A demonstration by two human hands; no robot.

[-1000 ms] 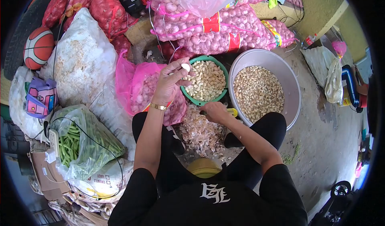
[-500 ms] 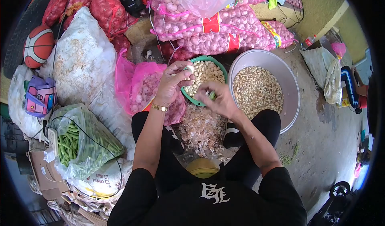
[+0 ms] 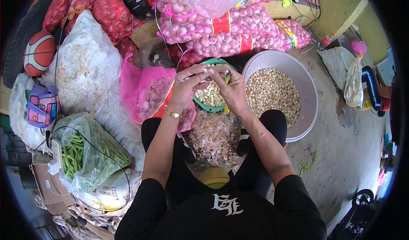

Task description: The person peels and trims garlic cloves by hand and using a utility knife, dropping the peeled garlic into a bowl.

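Head: garlic sacks (image 3: 221,27) behind green bowl (image 3: 204,105)

Single head-worn view, looking steeply down and forward over the wearer's own chest and knees. Fisheye lens is bending the edges, dark corners ringing the frame. Sitting close: left hand (image 3: 187,88) and right hand (image 3: 232,91) are meeting near centre, over the green basket (image 3: 208,105). Floor (image 3: 341,142) is filling the right side, sacks (image 3: 226,27) are crowding the top.
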